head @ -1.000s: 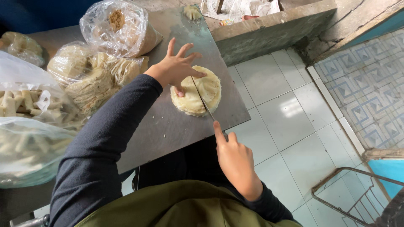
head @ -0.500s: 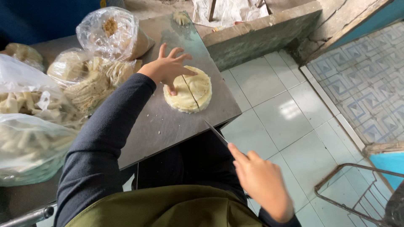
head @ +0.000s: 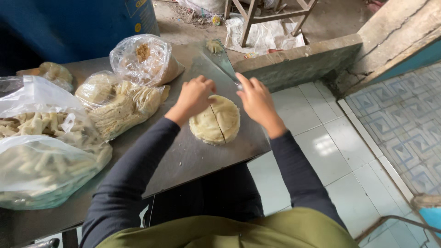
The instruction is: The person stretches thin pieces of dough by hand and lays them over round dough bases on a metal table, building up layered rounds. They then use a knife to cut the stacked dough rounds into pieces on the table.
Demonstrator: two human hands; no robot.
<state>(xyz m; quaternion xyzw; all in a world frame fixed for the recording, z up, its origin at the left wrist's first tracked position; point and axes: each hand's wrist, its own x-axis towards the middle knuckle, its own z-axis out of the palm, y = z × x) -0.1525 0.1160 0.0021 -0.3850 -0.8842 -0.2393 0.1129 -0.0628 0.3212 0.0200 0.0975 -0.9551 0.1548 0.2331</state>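
A round stack of pale thin sheets (head: 216,124), cut through the middle by a straight line, lies on the grey metal table (head: 183,160) near its right edge. My left hand (head: 195,95) has its fingers curled over the stack's far left rim. At the far right rim is my right hand (head: 257,100), fingers closed, with a short glint of a knife (head: 238,85) at its fingertips. Most of the blade is hidden.
Clear plastic bags of pale strips (head: 41,156) and of bundled sheets (head: 121,103), plus a bag with crumbs (head: 144,59), fill the table's left side. A blue drum (head: 69,23) stands behind. To the right are white floor tiles (head: 321,147), a concrete ledge (head: 298,62) and a metal frame (head: 399,225).
My right hand has swung up from beside my lap to the stack's far right rim. My left hand has gone from spread flat on the stack to curled at its far edge.
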